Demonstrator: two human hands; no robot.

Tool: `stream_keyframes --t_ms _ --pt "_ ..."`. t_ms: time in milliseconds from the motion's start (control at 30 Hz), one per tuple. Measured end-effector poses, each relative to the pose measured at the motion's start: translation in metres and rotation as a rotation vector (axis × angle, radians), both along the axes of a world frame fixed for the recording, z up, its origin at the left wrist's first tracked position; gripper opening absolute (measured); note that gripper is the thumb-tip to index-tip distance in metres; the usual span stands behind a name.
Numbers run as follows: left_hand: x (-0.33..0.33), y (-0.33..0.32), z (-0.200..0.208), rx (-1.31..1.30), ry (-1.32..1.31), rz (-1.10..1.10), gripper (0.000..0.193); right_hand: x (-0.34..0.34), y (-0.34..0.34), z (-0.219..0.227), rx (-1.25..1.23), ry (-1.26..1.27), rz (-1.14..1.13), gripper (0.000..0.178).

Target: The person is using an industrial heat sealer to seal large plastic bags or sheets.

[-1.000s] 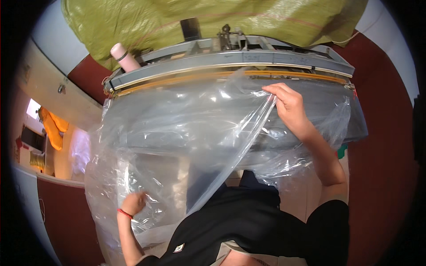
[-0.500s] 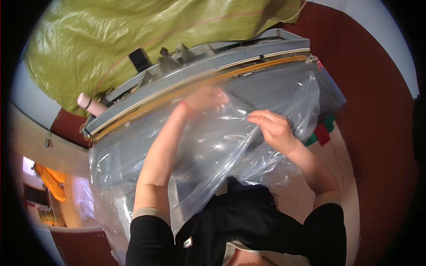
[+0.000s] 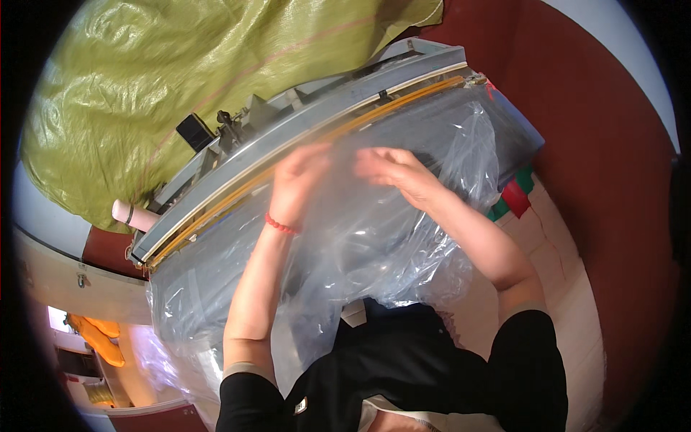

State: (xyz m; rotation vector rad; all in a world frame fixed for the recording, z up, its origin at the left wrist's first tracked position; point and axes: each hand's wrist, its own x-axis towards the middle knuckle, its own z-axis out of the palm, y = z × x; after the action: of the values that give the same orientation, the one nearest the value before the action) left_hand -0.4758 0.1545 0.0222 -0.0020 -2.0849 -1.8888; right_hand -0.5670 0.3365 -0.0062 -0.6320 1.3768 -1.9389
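A large sheet of clear plastic film (image 3: 374,252) lies crumpled over the dark grey surface (image 3: 410,133) in front of me. Both my hands are above the film, close to the yellow-orange strip of a long grey metal frame (image 3: 288,131). My left hand (image 3: 301,176), with a red bead bracelet (image 3: 279,225) at its wrist, is smeared by motion. Facing it, a short gap away, is my right hand (image 3: 399,171), its fingertips pointing left and blurred. Whether either hand grips the film cannot be made out.
Behind the frame spreads a yellow-green woven sheet (image 3: 216,50). A black rectangular object (image 3: 196,132) and a pink cylinder (image 3: 134,214) sit along the frame's far side. Red and green cloth (image 3: 515,198) shows at the right end. Orange items (image 3: 101,338) are at lower left.
My left hand has moved left and slightly down, my right hand left and up. The raised fold of film between them has dropped. The view has shifted, so the frame appears more tilted.
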Motion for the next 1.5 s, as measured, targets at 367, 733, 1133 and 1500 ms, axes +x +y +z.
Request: stream_keyframes --t_ms 367,733,1133,1500 --pt "0.028 -0.076 -0.048 -0.45 -0.557 -0.278 0.014 -0.117 0.039 -0.03 0.99 1.066 -0.658 0.014" --pt "0.071 -0.093 -0.035 -0.281 -0.66 -0.206 0.008 -0.202 0.114 -0.072 1.218 0.982 -1.227 0.028" --pt "0.391 -0.275 0.037 -0.238 -0.918 0.312 0.01 -0.243 0.139 -0.094 1.208 1.075 -0.916 0.028" --pt "0.341 -0.249 -0.076 -1.308 -0.442 0.761 0.043 -0.258 0.125 -0.106 1.212 1.079 -0.92 0.03"
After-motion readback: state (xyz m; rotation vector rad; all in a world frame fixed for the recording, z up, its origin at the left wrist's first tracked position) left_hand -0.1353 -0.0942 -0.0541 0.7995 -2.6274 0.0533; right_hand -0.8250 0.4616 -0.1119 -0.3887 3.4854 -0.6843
